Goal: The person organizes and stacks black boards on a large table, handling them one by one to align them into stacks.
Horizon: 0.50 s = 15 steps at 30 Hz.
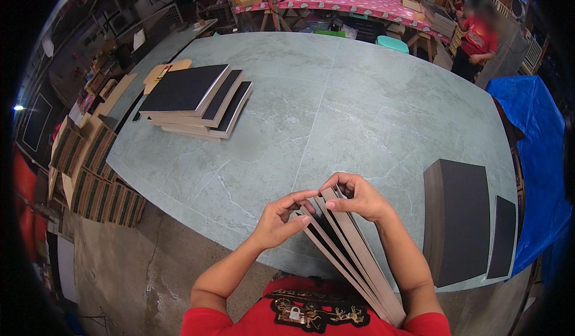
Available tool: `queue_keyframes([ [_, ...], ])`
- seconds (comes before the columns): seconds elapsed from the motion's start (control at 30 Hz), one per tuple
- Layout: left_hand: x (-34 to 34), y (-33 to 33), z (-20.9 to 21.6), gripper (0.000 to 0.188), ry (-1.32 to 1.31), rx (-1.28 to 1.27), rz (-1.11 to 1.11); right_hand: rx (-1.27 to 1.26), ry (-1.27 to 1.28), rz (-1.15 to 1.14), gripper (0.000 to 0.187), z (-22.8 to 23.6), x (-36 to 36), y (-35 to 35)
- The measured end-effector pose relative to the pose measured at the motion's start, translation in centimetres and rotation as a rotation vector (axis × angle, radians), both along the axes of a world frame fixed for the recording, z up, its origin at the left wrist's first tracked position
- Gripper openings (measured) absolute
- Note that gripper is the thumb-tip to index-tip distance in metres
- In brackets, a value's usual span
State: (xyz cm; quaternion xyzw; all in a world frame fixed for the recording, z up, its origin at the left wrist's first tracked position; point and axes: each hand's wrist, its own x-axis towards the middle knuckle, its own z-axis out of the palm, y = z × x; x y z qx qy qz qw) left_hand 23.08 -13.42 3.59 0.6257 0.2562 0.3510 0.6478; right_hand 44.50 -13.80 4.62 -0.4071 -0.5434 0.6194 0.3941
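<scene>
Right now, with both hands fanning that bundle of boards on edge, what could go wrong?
The boards are held only at their top corners by the left hand and right hand, so the fanned sheets could splay and slide out. The bundle leans against the body off the table edge, so a dropped sheet may fall to the floor. The tall black stack sits close by the right elbow and might get knocked.

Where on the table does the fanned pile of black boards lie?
In the head view, the fanned pile of black boards lies on the green table's far left part, beside stacked cartons.
</scene>
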Motion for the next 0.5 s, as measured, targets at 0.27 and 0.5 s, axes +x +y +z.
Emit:
queue_keyframes([
  [0.27,0.13,0.58,-0.10,0.046,0.023,0.025,-0.038,0.017,-0.026,0.003,0.035,-0.09,0.13,0.07],
  [0.5,0.11,0.64,-0.44,0.040,0.022,0.105,0.028,-0.004,0.017,-0.009,0.036,0.03,0.14,0.07],
])
